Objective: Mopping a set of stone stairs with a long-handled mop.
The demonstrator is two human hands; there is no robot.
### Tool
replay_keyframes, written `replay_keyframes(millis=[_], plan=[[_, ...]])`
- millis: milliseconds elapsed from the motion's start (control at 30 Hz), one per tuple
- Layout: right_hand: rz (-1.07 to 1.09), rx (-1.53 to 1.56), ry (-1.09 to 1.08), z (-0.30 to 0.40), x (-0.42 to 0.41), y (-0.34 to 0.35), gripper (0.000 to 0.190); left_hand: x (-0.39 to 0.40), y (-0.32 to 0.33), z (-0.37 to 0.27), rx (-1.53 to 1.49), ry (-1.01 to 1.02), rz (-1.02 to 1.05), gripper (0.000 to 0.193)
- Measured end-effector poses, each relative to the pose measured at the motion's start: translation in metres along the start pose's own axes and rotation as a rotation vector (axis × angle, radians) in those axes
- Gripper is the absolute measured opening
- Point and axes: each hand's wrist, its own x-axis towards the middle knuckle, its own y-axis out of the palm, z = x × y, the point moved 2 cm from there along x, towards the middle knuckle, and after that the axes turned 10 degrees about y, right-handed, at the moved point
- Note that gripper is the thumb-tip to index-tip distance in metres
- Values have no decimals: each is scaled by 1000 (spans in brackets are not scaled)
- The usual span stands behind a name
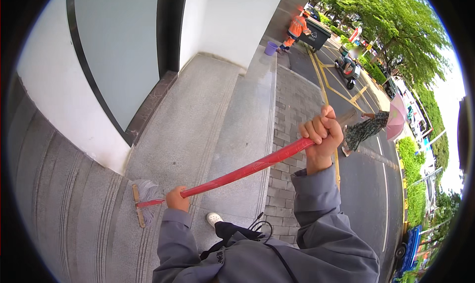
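A string mop with a red handle [248, 168] slants across the view. My right hand [323, 134] is wrapped around the handle near its upper end. Lower on the same handle, my left hand [178, 199] grips it close to the mop head. Pale grey strands [148, 197] hang from a wooden bar [138, 205] and lie against the grey stone step [111, 216] at lower left, beside the corner of a white wall [78, 116].
Several stone steps run along the building, with grey brick paving [285, 194] at right. Further off are a purple bucket [271, 48], a worker in orange [297, 27] by a wheeled bin [317, 34], a scooter rider [349, 62], and a walker with a pink umbrella [396, 118].
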Motion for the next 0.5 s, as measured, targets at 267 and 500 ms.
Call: replay_keyframes(millis=[267,500], plan=[[133,-6,115,-30,-33,75,11,-87,-74,15,97,-133,-95,14],[307,177,398,-145,-103,104,6,-222,-160,79,287,-331,-151,14]])
